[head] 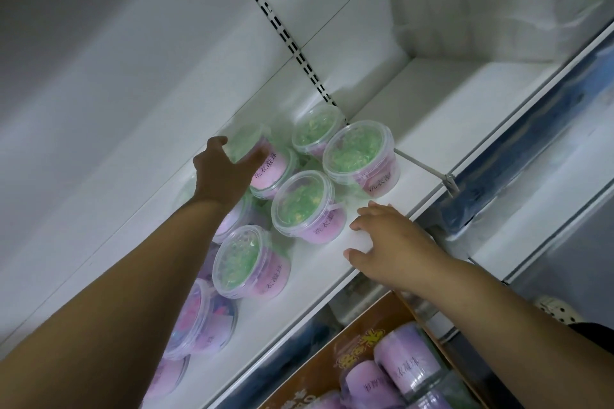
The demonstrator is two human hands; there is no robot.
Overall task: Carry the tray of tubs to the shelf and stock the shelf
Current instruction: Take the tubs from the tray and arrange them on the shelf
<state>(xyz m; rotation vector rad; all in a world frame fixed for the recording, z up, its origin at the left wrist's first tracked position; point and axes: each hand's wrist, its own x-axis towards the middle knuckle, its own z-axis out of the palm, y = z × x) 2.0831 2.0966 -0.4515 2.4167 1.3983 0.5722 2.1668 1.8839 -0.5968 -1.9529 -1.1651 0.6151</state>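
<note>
Tubs (307, 206) on shelf (415, 183), five green-topped; left hand (222, 176) round one, right hand (388, 239) beside.

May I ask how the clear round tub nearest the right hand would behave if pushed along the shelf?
Squat and wide-based, the clear round pink-labelled tub probably slides rather than tips. The smooth white shelf likely lets it glide. Packed with green contents, it may feel weighty.

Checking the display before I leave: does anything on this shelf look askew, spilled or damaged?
Nothing spilled or damaged. The tubs stand in an uneven cluster rather than rows; the left hand grips a rear tub.
</note>
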